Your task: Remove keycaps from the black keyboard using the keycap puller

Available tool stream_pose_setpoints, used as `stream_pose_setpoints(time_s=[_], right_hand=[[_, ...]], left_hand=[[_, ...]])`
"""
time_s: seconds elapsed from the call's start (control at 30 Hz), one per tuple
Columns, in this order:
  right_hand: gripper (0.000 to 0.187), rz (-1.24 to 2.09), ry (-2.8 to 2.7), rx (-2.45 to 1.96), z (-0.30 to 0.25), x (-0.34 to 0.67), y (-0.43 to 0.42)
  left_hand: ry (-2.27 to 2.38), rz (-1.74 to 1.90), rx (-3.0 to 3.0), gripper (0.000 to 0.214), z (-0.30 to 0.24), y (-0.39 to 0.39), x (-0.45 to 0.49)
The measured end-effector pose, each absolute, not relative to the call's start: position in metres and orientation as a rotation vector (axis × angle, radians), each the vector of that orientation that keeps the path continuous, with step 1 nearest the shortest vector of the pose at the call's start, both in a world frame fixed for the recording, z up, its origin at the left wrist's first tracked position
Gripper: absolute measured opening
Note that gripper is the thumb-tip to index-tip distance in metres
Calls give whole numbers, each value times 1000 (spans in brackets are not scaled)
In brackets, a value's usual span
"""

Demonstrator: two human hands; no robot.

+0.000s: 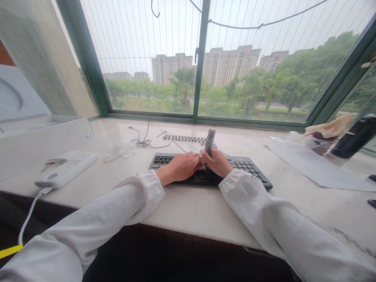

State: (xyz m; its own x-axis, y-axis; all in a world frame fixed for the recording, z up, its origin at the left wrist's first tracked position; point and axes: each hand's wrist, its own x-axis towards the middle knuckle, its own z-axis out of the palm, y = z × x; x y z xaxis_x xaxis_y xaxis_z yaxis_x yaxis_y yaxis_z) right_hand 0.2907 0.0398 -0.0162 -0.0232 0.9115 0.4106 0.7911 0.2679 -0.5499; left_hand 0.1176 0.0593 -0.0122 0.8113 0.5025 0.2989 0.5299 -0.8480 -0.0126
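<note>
A black keyboard [246, 166] lies on the windowsill counter in front of me, with bare key sockets showing on its left part. My right hand [219, 162] is closed around an upright, dark grey, bar-shaped tool [210, 141] over the middle of the keyboard. The tool's lower end is hidden by my fingers. My left hand [185, 166] rests on the keyboard just left of the tool, its fingers curled together near the tool's base; whatever they pinch is hidden. Behind the keyboard, loose keycaps [185, 138] stand in rows.
A thin cable [143, 142] lies behind the keyboard at the left. Further left are a white power bank [67, 170] with keys [54, 162] on it and a white box [44, 137]. Paper sheets [317, 164] and a black bottle-like object [354, 137] are at the right.
</note>
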Motion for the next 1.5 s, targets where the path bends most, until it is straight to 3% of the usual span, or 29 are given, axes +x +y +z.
stream_pose_setpoints(time_s=[0.27, 0.5, 0.73, 1.13, 1.5], right_hand=[[38, 64, -1780, -1680, -16, 282, 32], [40, 297, -1647, -1752, -17, 282, 32], [34, -36, -1922, -1626, -12, 274, 25], [34, 15, -1852, -1671, -18, 278, 34], [34, -232, -1941, -1650, -22, 272, 27]], left_hand=[[-992, -655, -2975, 22, -15, 59, 117], [-992, -743, -3083, 20, -12, 63, 113], [-1010, -793, -3074, 20, -13, 64, 114], [-962, -731, -3039, 22, -12, 62, 113], [-818, -734, -3037, 16, -11, 66, 110]])
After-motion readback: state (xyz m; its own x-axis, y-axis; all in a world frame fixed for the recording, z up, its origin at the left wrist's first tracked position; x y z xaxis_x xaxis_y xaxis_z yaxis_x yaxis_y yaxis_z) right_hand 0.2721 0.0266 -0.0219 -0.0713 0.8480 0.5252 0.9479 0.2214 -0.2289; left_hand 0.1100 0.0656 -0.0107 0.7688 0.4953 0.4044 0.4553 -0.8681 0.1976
